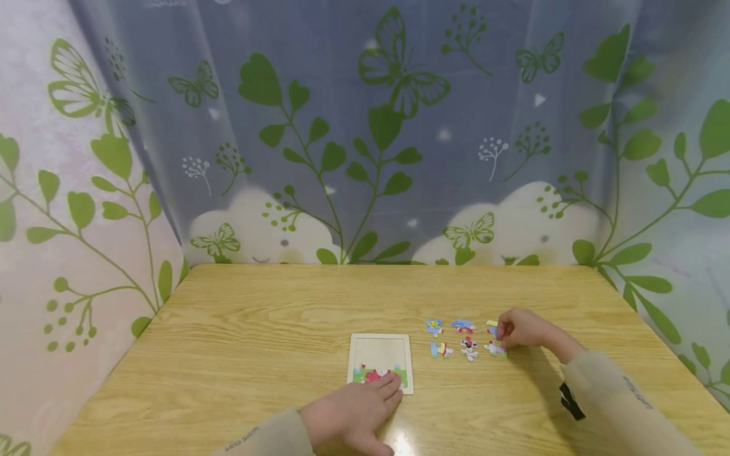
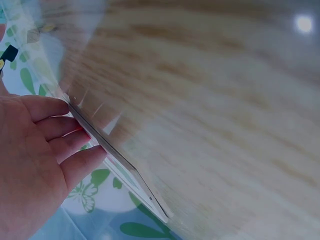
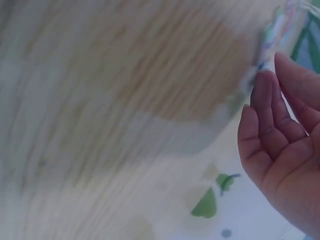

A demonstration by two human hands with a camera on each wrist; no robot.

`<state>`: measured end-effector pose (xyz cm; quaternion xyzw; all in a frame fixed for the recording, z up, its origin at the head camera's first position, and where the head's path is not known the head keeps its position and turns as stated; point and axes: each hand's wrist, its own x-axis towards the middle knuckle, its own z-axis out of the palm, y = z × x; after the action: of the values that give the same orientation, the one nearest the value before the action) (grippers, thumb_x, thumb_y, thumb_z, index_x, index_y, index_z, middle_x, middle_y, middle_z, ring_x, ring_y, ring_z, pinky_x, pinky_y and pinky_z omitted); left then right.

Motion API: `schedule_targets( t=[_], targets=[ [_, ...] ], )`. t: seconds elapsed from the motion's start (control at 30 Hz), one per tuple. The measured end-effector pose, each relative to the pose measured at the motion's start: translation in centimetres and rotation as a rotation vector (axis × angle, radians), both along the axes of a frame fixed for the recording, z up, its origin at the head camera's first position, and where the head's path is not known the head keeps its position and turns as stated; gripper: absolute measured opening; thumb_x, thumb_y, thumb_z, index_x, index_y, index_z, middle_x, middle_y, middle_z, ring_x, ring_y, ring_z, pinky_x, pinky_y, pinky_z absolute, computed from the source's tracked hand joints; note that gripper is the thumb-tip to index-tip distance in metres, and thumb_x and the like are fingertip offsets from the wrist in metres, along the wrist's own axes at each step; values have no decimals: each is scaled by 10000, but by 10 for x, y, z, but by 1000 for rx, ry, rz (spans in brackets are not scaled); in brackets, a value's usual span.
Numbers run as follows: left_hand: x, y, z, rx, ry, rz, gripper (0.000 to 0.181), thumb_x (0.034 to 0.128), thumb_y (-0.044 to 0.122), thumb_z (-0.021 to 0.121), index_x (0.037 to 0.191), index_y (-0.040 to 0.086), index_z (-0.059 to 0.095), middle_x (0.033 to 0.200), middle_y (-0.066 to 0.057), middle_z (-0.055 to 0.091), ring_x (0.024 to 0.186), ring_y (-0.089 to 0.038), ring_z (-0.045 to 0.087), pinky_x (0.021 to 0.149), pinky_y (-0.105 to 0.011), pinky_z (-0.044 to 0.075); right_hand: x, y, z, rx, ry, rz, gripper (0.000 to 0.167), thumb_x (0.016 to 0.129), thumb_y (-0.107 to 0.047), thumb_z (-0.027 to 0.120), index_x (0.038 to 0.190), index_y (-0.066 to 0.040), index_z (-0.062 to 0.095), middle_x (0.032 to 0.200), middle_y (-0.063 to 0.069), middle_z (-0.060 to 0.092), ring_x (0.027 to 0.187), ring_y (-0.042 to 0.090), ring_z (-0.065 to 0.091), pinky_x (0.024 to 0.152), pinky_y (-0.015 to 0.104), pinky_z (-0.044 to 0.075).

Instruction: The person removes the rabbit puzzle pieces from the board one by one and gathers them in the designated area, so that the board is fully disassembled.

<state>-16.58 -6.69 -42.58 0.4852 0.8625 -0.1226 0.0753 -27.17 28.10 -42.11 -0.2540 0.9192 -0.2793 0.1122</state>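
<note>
My left hand [image 1: 359, 408] lies across the lower part of a square wooden puzzle board [image 1: 409, 354], its fingers on the lower edge and hiding some of the picture. Along the board's bottom sit fitted green and red puzzle pieces [image 1: 365, 373]; bare wood shows above them. In the left wrist view, the fingertips [image 2: 102, 150] touch the board's edge. My right hand [image 1: 525, 329] is over the right end of the loose pieces. Its fingers partly cover an upper piece [image 1: 492, 325] and come close to a lower piece [image 1: 493, 348]. No piece shows between thumb and fingers.
Other loose pieces lie in two rows right of the board, among them a blue-and-yellow piece [image 1: 434, 325], a blue-and-red piece [image 1: 464, 325] and a red-and-white piece [image 1: 469, 347]. The wooden table [image 1: 256, 329] meets a patterned curtain [image 1: 353, 158] behind and at both sides.
</note>
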Motion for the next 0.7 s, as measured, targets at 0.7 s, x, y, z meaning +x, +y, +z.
schedule_targets(
  t=[0.7],
  targets=[
    [-2, -1, -1, 69, 62, -33, 668, 846, 514, 409, 1316, 39, 405, 1398, -107, 292, 1274, -222, 264, 1012, -249, 226, 21, -62, 14, -44, 37, 167, 32, 790, -33, 616, 785, -15, 591, 669, -47, 534, 573, 39, 456, 514, 230, 420]
  ],
)
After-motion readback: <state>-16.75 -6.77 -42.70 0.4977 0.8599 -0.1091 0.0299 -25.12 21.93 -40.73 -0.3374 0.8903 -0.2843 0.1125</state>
